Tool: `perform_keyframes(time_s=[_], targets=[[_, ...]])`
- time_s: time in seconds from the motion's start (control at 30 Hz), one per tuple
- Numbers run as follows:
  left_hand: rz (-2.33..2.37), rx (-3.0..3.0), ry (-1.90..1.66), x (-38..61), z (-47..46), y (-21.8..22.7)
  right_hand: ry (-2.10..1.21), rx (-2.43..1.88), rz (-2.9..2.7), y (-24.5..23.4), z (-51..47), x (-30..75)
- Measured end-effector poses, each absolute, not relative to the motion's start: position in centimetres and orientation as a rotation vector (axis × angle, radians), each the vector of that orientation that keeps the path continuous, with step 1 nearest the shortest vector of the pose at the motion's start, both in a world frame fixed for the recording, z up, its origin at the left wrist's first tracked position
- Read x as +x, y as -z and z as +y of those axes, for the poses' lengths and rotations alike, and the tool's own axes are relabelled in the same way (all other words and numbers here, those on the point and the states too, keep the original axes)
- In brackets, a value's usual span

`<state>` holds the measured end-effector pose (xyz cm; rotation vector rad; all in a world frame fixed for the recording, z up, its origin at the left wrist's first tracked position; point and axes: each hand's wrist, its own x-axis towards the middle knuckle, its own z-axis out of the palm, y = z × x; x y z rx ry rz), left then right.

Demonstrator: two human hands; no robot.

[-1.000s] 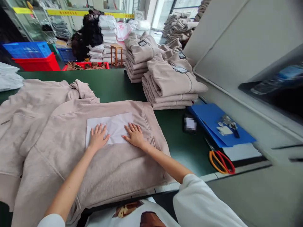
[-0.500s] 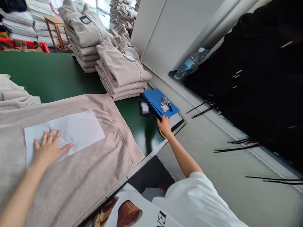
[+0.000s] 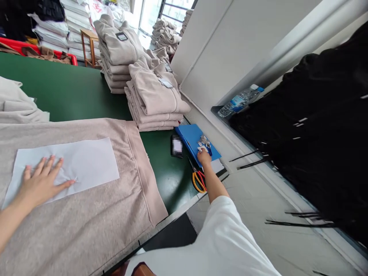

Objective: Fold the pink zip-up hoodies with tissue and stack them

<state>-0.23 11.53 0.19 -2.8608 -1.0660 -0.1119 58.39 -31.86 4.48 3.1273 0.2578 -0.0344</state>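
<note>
My left hand [image 3: 40, 182] lies flat with fingers spread on a white sheet of paper [image 3: 89, 159]. Under the paper is a beige fleece garment [image 3: 94, 218], laid out on the green table with its ribbed hem to the right. My right hand [image 3: 204, 157] reaches to a blue folder [image 3: 188, 134] at the table's right edge. Its fingers are closed at a small white square piece [image 3: 202, 148] lying there. Beside that piece are a bunch of keys [image 3: 204, 140]. Scissors [image 3: 198, 181] with orange and red handles rest just below the hand, apart from it.
Folded beige jackets [image 3: 156, 92] with tags stand stacked at the back of the green table [image 3: 71, 92]. A dark phone-sized object [image 3: 176, 146] lies left of the folder. Water bottles [image 3: 238, 101] sit on the ledge near black garments [image 3: 322, 115] with hanging cords.
My right hand has moved from the scissors up onto the blue folder, to the small white piece. My left hand stays flat on the paper. The camera view has shifted.
</note>
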Motion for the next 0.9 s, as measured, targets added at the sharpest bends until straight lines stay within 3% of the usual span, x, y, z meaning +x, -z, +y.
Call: perform_keyframes(time_s=[0.27,0.5,0.6,0.67,0.73,0.8,0.83,0.9], targets=[[-1.105,-2.78,-0.024,0.2,10.9,-1.1,-0.234,3.385,0.04,-5.1,-31.7,57.6],[-1.18,-2.838,-0.127,0.5,10.3,-2.3,-0.741,3.714,-0.07,-7.6,-28.4,54.4],[-1.16,-2.858,-0.087,0.4,10.1,-2.0,-0.599,3.948,0.272,-7.9,-24.3,49.8],[-1.149,-2.879,-0.055,0.3,10.0,-1.9,-0.013,4.226,0.672,-7.6,-20.7,44.7],[-1.148,-2.906,-0.025,0.2,9.9,-1.9,1.2,4.259,1.053,-7.1,-16.7,38.6],[-1.158,-2.926,-0.017,0.2,9.8,-2.2,2.323,3.815,1.079,-6.8,-12.5,32.3],[-1.167,-2.934,-0.021,0.2,9.7,-2.3,2.726,3.526,1.036,-6.8,-10.4,29.4],[-1.188,-2.946,-0.032,0.2,9.5,-2.4,3.208,3.028,0.873,-6.8,-6.6,24.5]])
